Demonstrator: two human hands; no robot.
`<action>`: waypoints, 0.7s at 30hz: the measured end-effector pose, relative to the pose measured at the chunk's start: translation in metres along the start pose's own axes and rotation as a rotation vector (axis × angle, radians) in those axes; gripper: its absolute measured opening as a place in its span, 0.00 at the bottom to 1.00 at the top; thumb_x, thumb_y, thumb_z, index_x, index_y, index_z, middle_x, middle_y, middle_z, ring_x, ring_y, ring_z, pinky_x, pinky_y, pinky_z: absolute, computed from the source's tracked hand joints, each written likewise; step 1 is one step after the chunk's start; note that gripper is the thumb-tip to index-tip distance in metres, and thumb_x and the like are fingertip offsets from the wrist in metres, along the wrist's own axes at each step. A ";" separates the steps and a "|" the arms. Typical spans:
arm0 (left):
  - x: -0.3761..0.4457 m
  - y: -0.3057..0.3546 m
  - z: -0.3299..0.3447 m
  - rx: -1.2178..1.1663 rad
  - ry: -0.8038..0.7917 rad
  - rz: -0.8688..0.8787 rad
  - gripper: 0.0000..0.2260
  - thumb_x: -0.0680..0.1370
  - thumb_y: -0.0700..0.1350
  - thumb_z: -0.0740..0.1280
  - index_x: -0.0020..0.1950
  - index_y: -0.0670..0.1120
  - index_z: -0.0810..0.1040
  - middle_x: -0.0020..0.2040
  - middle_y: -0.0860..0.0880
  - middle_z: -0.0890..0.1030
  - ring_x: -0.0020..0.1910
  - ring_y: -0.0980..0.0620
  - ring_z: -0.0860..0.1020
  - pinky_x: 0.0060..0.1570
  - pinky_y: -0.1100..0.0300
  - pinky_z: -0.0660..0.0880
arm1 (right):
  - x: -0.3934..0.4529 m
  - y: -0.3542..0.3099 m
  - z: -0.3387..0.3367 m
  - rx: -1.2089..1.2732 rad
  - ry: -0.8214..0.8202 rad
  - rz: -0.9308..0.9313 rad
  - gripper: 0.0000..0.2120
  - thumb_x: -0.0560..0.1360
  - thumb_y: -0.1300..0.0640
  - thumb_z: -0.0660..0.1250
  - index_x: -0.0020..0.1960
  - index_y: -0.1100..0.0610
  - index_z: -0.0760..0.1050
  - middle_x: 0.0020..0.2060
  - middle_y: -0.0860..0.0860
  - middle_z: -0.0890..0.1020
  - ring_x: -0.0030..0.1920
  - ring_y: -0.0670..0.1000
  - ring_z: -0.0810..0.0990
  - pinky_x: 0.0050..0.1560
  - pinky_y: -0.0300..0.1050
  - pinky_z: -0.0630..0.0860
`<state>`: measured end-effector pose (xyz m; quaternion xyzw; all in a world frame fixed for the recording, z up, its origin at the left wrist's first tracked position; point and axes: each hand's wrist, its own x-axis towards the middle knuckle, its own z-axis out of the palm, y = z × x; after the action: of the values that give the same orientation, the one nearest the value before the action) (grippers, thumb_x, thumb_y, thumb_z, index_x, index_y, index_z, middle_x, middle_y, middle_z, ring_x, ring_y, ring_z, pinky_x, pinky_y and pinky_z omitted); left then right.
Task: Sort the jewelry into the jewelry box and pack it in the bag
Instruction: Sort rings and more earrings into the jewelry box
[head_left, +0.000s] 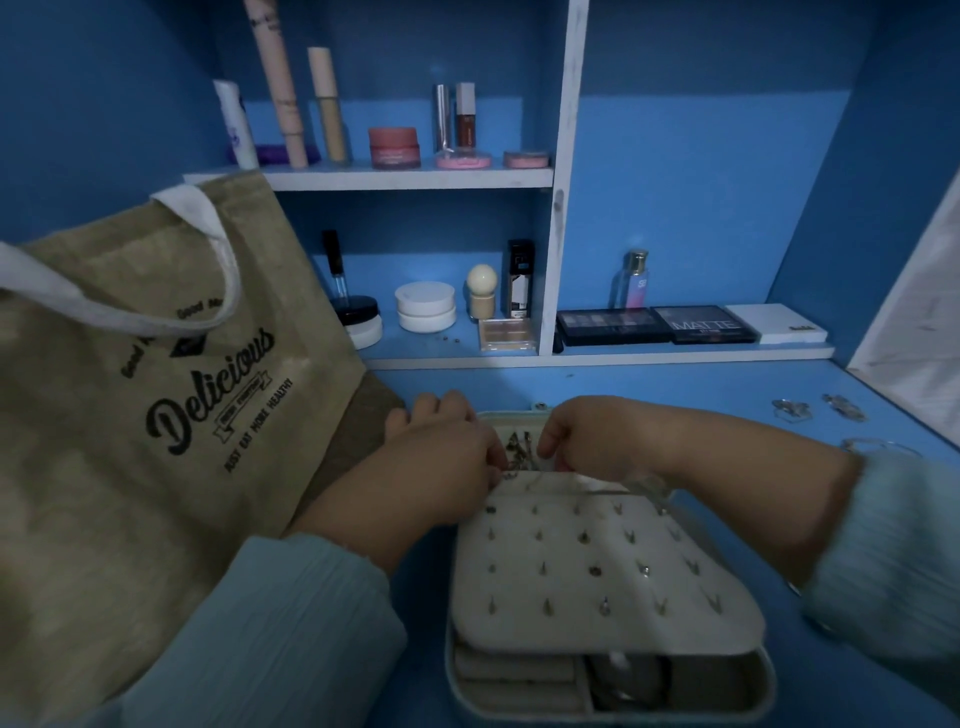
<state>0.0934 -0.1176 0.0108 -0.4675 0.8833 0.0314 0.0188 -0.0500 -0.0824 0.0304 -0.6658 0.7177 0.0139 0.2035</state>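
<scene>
The open jewelry box (608, 587) sits on the blue table (675, 395) beside the bag (156, 389). Both the left hand (441, 457) and right hand (587, 441) curl their fingers over small, light, tangle-prone pieces (517, 449) at its far compartment; whether they pinch any cannot be told. The box seems rigid, best lifted by its sides.

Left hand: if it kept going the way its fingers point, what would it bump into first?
Probably the small jewelry heaped at the far end of the box; the left hand points right, fingertips already at it. Beyond lies the right hand. Depth is hard to judge.
</scene>
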 end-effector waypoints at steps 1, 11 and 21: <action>0.001 0.000 0.001 -0.021 -0.009 0.002 0.12 0.80 0.52 0.58 0.61 0.61 0.73 0.63 0.52 0.64 0.64 0.50 0.59 0.64 0.54 0.56 | 0.001 0.000 0.001 -0.026 -0.001 0.013 0.14 0.78 0.61 0.58 0.61 0.60 0.75 0.58 0.54 0.78 0.59 0.55 0.76 0.57 0.43 0.73; 0.006 0.002 0.003 -0.200 -0.099 -0.005 0.15 0.79 0.45 0.55 0.60 0.59 0.74 0.63 0.51 0.64 0.64 0.49 0.60 0.65 0.53 0.55 | -0.002 -0.004 0.006 -0.041 -0.056 0.001 0.16 0.77 0.63 0.58 0.63 0.56 0.74 0.59 0.56 0.77 0.60 0.56 0.75 0.56 0.44 0.71; 0.006 -0.005 0.001 -0.168 0.009 -0.008 0.05 0.75 0.58 0.65 0.50 0.64 0.77 0.58 0.55 0.68 0.62 0.51 0.61 0.60 0.54 0.56 | -0.015 -0.004 -0.001 -0.005 -0.073 -0.041 0.14 0.78 0.55 0.60 0.63 0.52 0.74 0.62 0.47 0.75 0.59 0.47 0.72 0.52 0.34 0.64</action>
<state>0.0939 -0.1250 0.0092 -0.4711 0.8757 0.1031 -0.0240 -0.0455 -0.0691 0.0368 -0.6798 0.6961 0.0356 0.2281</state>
